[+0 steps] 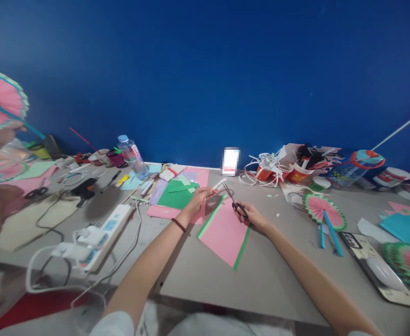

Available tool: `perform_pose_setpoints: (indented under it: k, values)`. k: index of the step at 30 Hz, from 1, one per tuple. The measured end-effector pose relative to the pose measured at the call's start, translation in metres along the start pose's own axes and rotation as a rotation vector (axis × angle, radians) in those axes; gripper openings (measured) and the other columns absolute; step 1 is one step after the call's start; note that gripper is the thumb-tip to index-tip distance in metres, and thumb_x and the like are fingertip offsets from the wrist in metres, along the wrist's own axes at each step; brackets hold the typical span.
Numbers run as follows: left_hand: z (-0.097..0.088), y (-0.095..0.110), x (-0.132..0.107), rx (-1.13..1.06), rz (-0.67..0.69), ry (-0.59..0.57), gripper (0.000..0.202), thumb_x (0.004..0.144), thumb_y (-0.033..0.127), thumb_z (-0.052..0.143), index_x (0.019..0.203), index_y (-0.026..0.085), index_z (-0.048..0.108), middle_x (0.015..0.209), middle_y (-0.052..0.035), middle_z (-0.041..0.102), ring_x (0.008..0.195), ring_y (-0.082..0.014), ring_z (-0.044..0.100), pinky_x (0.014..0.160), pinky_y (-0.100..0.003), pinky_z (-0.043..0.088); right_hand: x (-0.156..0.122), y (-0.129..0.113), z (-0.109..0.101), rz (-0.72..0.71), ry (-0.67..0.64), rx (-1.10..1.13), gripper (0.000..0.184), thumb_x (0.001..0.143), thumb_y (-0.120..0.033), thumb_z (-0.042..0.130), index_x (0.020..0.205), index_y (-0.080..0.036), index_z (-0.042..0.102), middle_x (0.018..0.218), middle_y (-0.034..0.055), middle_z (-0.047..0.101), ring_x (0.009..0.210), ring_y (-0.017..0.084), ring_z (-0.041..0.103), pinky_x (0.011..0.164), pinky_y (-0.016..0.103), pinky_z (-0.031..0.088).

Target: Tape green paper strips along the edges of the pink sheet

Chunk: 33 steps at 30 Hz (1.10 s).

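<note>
Holding a narrow white strip (pixel 221 183) between bent fingertips, the left hand (pixel 200 197) has its grasp above the grey tabletop (pixel 198 280), near the middle of the desk. Beside it, the right hand (pixel 250 217) is curled round the dark handles of a slim pair of metal scissors (pixel 240 208), whose blades point up toward the strip; they look slightly parted, though whether they touch it is impossible to tell. For a clean snip, the strip would best be kept taut, the blades square across it and the left fingertips well back from the edges. Below the hands lies a pink paper sheet (pixel 222 231) with green bands along two opposite sides. To the left of it is a pile of green paper pieces (pixel 173 198). Farther out to the right, against the blue wall (pixel 205 84), an orange-red paper cup (pixel 263 173) carries looping white strips, and a second, wider red cup (pixel 299 175) is crammed with dark items too jumbled to name. Next along, a clear plastic jar with an orange-red rim (pixel 352 173) shows small coloured bits inside. On the left, a clear plastic bottle with a blue cap (pixel 134 157) leans; its contents are unclear.
</note>
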<state>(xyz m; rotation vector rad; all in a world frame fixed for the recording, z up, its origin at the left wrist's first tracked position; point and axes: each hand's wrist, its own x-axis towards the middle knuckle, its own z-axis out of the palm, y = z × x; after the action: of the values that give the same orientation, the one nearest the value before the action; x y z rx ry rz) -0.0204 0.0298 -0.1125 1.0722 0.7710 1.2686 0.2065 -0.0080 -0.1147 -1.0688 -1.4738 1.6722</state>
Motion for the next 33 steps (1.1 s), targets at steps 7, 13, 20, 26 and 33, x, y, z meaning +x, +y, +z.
perform_pose_setpoints:
  k: [7, 13, 20, 26, 33]
  values:
    - [0.000, -0.004, 0.000, 0.028, 0.035, 0.012, 0.022, 0.071, 0.040, 0.072, 0.069, 0.018, 0.072, 0.083, -0.0087, 0.073, 0.099, -0.0274, 0.066, 0.099, -0.044, 0.045, -0.002, 0.003, 0.001, -0.015, -0.003, 0.035, 0.049, 0.071, -0.063, 0.065, 0.083, -0.016, 0.053, 0.058, -0.0046, 0.048, 0.040, 0.004, 0.038, 0.035, 0.018, 0.020]
    - [0.000, 0.000, 0.001, 0.064, 0.057, 0.034, 0.022, 0.072, 0.039, 0.071, 0.071, 0.017, 0.072, 0.087, -0.0088, 0.073, 0.098, -0.0258, 0.066, 0.100, -0.044, 0.045, -0.003, 0.003, -0.001, -0.018, -0.020, 0.059, 0.049, 0.070, -0.062, 0.067, 0.083, -0.017, 0.054, 0.058, -0.0042, 0.049, 0.040, 0.004, 0.038, 0.036, 0.018, 0.021]
    - [0.002, 0.005, 0.001, 0.061, 0.045, 0.046, 0.023, 0.072, 0.041, 0.071, 0.072, 0.019, 0.072, 0.089, -0.0081, 0.073, 0.101, -0.0262, 0.065, 0.102, -0.043, 0.044, -0.004, 0.004, -0.002, -0.017, -0.032, 0.086, 0.050, 0.070, -0.063, 0.067, 0.083, -0.017, 0.054, 0.058, -0.0042, 0.049, 0.041, 0.004, 0.038, 0.037, 0.018, 0.022]
    - [0.001, 0.005, 0.003, 0.075, 0.048, 0.040, 0.021, 0.070, 0.039, 0.072, 0.075, 0.019, 0.073, 0.088, -0.0073, 0.073, 0.099, -0.0255, 0.066, 0.101, -0.043, 0.044, -0.003, 0.004, -0.003, -0.019, -0.074, 0.095, 0.051, 0.070, -0.065, 0.066, 0.081, -0.017, 0.053, 0.056, -0.0045, 0.047, 0.040, 0.004, 0.036, 0.037, 0.019, 0.022]
    - [0.002, 0.008, 0.002, 0.141, 0.052, 0.035, 0.019, 0.072, 0.039, 0.070, 0.073, 0.020, 0.073, 0.090, -0.0074, 0.072, 0.097, -0.0245, 0.066, 0.100, -0.042, 0.044, -0.005, 0.002, -0.003, -0.008, -0.104, 0.046, 0.049, 0.073, -0.063, 0.064, 0.082, -0.016, 0.054, 0.059, -0.0039, 0.048, 0.043, 0.005, 0.040, 0.040, 0.019, 0.026]
